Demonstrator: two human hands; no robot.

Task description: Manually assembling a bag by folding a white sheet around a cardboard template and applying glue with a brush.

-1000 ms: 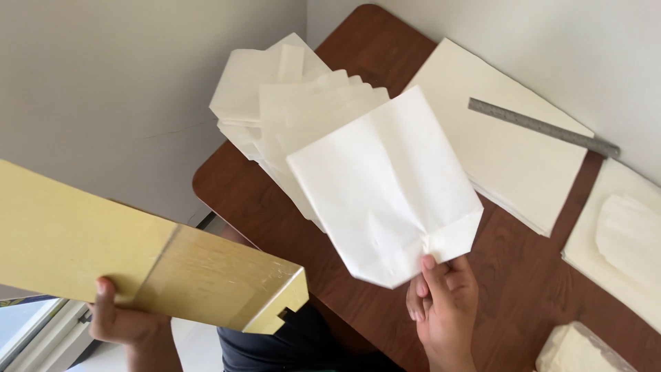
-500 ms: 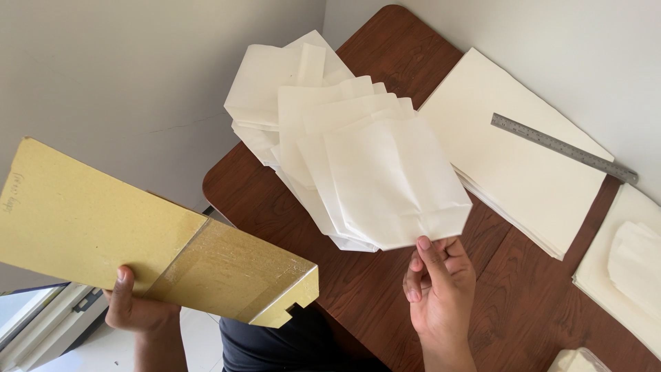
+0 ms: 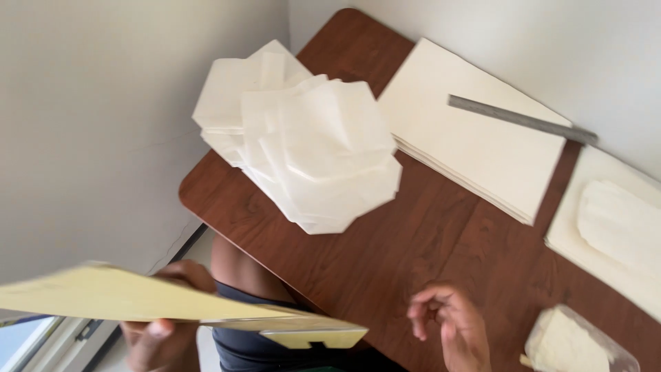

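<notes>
My left hand (image 3: 162,324) grips a long yellow cardboard piece (image 3: 144,303) at the lower left, off the table's edge; I see it nearly edge-on. My right hand (image 3: 454,324) hovers over the dark wooden table (image 3: 385,255) at the bottom centre, fingers loosely curled and holding nothing. A heap of folded white paper pieces (image 3: 310,151) lies on the table's left end, apart from both hands.
A flat stack of cream sheets (image 3: 475,145) lies beyond the heap with a grey metal ruler (image 3: 520,118) across its far edge. More cream sheets (image 3: 613,220) sit at the right. A clear bag of white material (image 3: 571,344) is at the bottom right. Walls border the table.
My right hand let go of the white folded paper, which now lies on the heap, and drew back toward me. The yellow cardboard tilted flatter and dropped lower in view.
</notes>
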